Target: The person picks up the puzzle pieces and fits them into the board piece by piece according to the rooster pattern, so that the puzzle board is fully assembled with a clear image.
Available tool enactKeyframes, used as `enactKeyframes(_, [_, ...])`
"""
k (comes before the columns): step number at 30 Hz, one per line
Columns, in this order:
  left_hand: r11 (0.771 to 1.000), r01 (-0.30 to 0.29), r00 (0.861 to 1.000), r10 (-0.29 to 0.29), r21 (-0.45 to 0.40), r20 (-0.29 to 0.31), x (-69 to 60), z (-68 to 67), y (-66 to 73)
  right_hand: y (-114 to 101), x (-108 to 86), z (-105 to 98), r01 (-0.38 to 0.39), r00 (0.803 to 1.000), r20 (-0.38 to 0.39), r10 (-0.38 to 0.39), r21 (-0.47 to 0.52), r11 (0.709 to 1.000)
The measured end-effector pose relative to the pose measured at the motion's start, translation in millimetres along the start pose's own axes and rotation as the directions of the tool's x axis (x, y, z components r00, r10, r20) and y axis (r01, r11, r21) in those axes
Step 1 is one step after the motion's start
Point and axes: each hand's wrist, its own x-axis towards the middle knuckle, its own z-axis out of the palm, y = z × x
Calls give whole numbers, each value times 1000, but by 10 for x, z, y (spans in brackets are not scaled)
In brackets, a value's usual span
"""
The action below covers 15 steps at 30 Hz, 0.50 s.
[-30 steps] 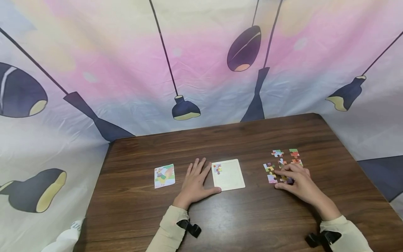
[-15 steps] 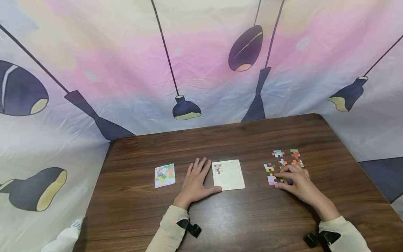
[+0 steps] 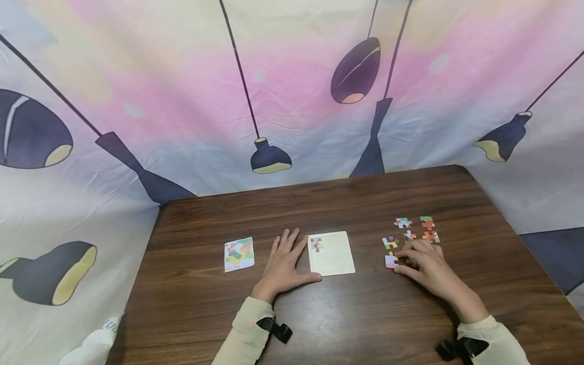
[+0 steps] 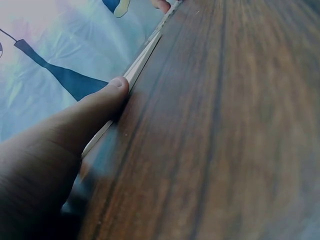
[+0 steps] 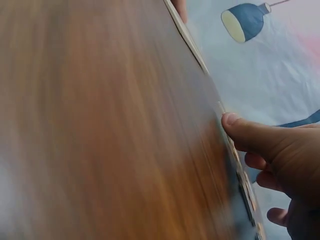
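Right hand (image 3: pixel 425 266) pinches a jigsaw piece (image 3: pixel 390 261), likely light, stiff, best held by its edges; spread left hand (image 3: pixel 283 264) touches the puzzle board (image 3: pixel 335 257).

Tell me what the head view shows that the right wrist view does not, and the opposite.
Only the head view shows the picture card and the printed faces of the puzzle pieces. Only the right wrist view shows the board edge-on and the right hand from low down. Both share board, pieces, right hand, part of the left hand, table and lamp-printed cloth.
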Motion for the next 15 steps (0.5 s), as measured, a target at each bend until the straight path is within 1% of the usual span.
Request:
enactKeyframes(3, [1000,4,1000,-4,8,-6,-3,0,-1,-67,48,66,27,999,-33,-26,30,999])
enactKeyframes(7, [1000,-3,1000,3,18,-14,-6,-1,-2,-159,154,155,45,998,-50,-42,57,997])
enactKeyframes(11, [1000,-12,1000,12,18,-16,-8,-2,-1,-259,277,232,60,998,-29,-58,66,996])
enactKeyframes(15, [1000,-5,1000,5,16,-2,-6,-9,5,-376,395,306,74,997,1,-74,72,995])
